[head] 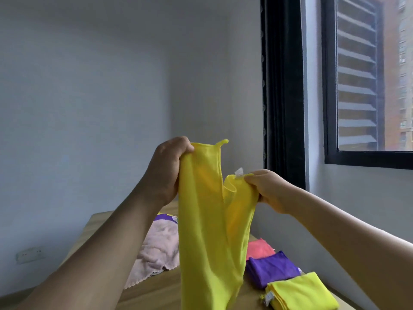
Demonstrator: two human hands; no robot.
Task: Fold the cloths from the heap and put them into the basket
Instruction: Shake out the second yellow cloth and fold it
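The left hand (166, 168) grips the top edge of a long bright yellow microfibre cloth (210, 231) held up in the air, and the right hand (268, 190) pinches a lower corner of it beside a small white label (238, 172). Below the left hand a crumpled pale pink towel (156, 249) lies on the wooden bench (156, 289); below the right hand sit folded coral (259, 248), purple (271, 268) and yellow cloths (301, 291)

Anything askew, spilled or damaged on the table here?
Nothing stands out. Both hands, left hand and right hand, hold up a yellow cloth; folded pink, purple and yellow cloths lie on the table.
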